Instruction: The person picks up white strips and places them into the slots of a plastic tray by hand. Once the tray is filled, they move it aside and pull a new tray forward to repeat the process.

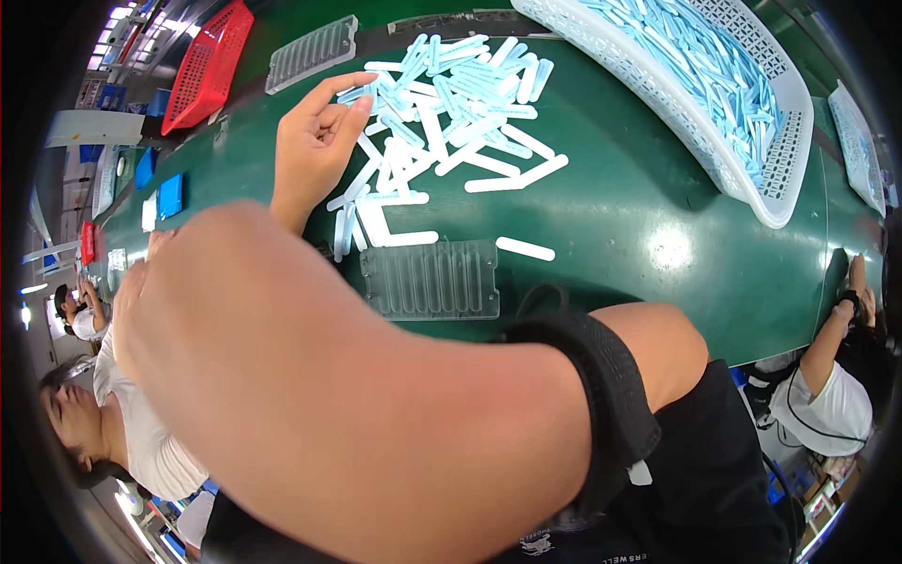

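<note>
My left hand (318, 141) is at the left edge of a loose pile of slim, round-ended white and light-blue sticks (465, 89). Its thumb and forefinger close around one light-blue stick (351, 94), while the other fingers curl into the palm. Close to the camera, my right arm sweeps across to the left, a black band around it. My right hand (183, 273) is large and blurred, its fingers mostly hidden. Below the pile lies a clear ribbed plastic tray (430, 280), partly covered by my right arm.
A white perforated basket (700, 141) full of similar sticks stands at the back right. Another clear ribbed tray (313, 54) and a red basket (209, 66) are at the back left. Blue boxes (170, 196) lie farther left. People sit on both sides along the green table (601, 235).
</note>
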Available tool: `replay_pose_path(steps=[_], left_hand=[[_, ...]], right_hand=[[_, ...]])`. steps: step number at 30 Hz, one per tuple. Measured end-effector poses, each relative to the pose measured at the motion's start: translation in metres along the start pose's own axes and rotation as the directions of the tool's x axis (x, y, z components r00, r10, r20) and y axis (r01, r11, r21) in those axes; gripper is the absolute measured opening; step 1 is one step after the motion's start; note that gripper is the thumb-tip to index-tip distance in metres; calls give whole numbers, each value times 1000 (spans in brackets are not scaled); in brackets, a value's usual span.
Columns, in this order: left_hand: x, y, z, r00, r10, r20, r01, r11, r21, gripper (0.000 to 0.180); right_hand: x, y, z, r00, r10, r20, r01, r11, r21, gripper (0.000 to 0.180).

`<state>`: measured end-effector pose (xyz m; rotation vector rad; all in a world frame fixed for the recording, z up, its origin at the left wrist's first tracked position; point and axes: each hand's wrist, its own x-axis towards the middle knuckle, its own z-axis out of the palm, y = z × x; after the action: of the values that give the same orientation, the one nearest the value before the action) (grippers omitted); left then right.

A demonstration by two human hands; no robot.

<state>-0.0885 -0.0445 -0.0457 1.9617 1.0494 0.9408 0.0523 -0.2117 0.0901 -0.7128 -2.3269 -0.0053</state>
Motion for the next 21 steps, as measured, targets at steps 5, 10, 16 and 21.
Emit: replay_pose_path(steps=[5,10,16,21], left_hand=[[10,-1,1,1000,11,22,-12,1000,27,22],[69,24,6,955,166,246,-223,948,227,16],[72,27,24,831,156,534,-284,944,167,20],[71,24,37,784,14,621,-15,1000,-3,20]], right_hand=[[-14,2,3,993,45,-112,-41,999,33,16],[-41,48,7,971,80,-227,-60,994,94,18],[-54,81,27,940,110,-321,-54,982,179,20],[-61,122,42,914,134,-383,-44,971,235,22]])
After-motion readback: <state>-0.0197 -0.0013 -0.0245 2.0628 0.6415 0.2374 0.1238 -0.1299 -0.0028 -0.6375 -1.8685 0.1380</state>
